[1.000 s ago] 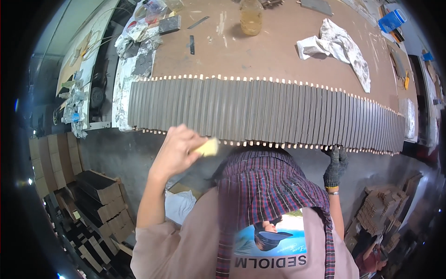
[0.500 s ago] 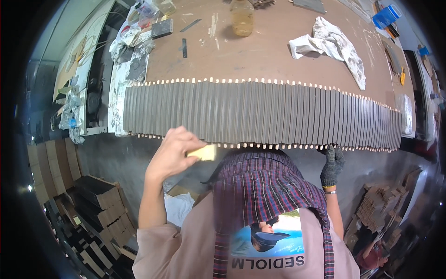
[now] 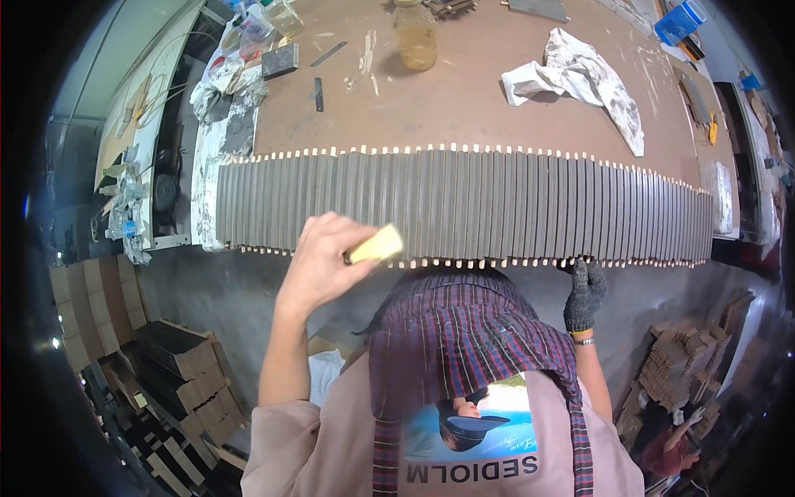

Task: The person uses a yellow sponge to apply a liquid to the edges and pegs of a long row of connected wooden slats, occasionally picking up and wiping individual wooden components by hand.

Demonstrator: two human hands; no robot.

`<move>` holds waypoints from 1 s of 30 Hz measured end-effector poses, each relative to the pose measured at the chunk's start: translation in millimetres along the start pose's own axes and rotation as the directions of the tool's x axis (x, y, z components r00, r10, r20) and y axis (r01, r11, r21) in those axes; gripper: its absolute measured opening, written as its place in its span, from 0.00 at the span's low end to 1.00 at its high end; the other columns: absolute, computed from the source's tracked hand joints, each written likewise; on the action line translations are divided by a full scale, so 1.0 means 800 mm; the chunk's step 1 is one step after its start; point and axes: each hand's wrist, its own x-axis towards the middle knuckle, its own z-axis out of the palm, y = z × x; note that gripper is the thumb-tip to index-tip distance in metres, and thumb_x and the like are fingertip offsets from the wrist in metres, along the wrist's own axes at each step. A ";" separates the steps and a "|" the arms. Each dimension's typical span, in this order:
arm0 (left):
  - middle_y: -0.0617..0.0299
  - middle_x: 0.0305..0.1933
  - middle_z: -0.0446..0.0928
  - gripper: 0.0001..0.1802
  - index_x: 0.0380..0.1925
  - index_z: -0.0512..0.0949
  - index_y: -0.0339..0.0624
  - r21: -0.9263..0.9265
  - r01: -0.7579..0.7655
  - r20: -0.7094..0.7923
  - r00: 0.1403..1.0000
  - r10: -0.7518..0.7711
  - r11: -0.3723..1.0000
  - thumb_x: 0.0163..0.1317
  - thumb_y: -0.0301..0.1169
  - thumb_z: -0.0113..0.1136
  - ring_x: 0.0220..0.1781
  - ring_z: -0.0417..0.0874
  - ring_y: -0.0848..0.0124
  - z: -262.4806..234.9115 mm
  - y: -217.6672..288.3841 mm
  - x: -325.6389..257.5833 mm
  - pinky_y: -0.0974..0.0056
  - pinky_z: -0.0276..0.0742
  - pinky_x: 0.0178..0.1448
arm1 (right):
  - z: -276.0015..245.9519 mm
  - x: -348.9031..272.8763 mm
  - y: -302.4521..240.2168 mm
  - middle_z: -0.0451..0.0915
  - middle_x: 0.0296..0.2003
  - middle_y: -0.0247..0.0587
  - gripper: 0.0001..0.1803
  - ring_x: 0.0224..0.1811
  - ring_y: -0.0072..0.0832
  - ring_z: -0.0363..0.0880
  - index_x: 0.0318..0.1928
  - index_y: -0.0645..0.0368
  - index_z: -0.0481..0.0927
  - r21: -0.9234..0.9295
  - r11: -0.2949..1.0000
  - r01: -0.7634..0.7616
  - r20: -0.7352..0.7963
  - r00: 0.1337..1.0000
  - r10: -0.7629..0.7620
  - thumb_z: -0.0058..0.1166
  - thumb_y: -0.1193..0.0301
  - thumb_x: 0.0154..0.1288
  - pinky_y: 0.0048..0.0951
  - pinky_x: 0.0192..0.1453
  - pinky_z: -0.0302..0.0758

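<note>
A long row of grey slats (image 3: 464, 203) with pale wooden tips lies side by side along the table's near edge. Above the near tips at the left-middle of the row, my bare left hand (image 3: 323, 255) is closed around a yellow sponge block (image 3: 379, 245). The block's lower part is dark, and the hand is slightly blurred. Farther right, my right hand (image 3: 585, 294), in a dark grey knitted glove, reaches up to the near slat ends. Its fingers are bent together on the tips there, and the fingertips are partly hidden.
Across the brown table (image 3: 373, 116) lie a stained white cloth (image 3: 580, 70), a jar of yellowish liquid (image 3: 416, 37), a dark block (image 3: 280, 60) and thin dark strips. Crumpled stained plastic (image 3: 224, 99) covers the left side. Stacked boards (image 3: 195, 389) stand at lower left; another person (image 3: 667, 451) is at lower right.
My left hand has moved up and right with the sponge block, which is now tilted over the slats' near ends. My gloved right hand stays at the same slat ends.
</note>
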 end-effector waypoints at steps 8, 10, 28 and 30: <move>0.59 0.31 0.79 0.13 0.33 0.85 0.44 0.117 -0.158 -0.369 0.910 0.191 0.980 0.45 0.33 0.71 0.40 0.80 0.59 0.075 0.040 0.068 0.54 0.70 0.48 | -0.004 -0.018 0.043 0.83 0.55 0.45 0.23 0.56 0.43 0.79 0.64 0.50 0.82 -0.122 0.991 0.057 0.099 0.994 -0.045 0.58 0.80 0.71 0.44 0.64 0.74; 0.60 0.32 0.79 0.12 0.32 0.85 0.45 0.147 -0.015 -0.423 0.903 0.076 0.989 0.44 0.32 0.71 0.39 0.80 0.60 0.054 -0.015 0.049 0.53 0.70 0.46 | 0.000 -0.023 0.043 0.83 0.53 0.44 0.23 0.55 0.42 0.79 0.64 0.49 0.83 -0.241 0.955 0.174 0.064 0.984 -0.163 0.58 0.80 0.71 0.43 0.65 0.74; 0.57 0.34 0.83 0.13 0.32 0.85 0.42 0.041 0.167 -0.617 0.780 -0.106 0.985 0.46 0.34 0.74 0.42 0.84 0.57 0.034 -0.032 0.092 0.50 0.74 0.50 | 0.006 -0.014 0.021 0.83 0.49 0.44 0.13 0.49 0.39 0.79 0.55 0.55 0.86 -0.081 0.996 0.043 0.054 0.998 -0.039 0.61 0.75 0.73 0.40 0.57 0.75; 0.57 0.35 0.83 0.17 0.35 0.85 0.44 0.227 0.065 -0.497 0.866 0.058 0.972 0.45 0.39 0.73 0.42 0.84 0.56 0.054 -0.004 0.109 0.49 0.74 0.50 | 0.005 -0.015 0.029 0.82 0.51 0.46 0.15 0.50 0.39 0.79 0.58 0.54 0.85 -0.139 0.984 0.111 0.051 0.993 -0.105 0.59 0.77 0.73 0.40 0.58 0.76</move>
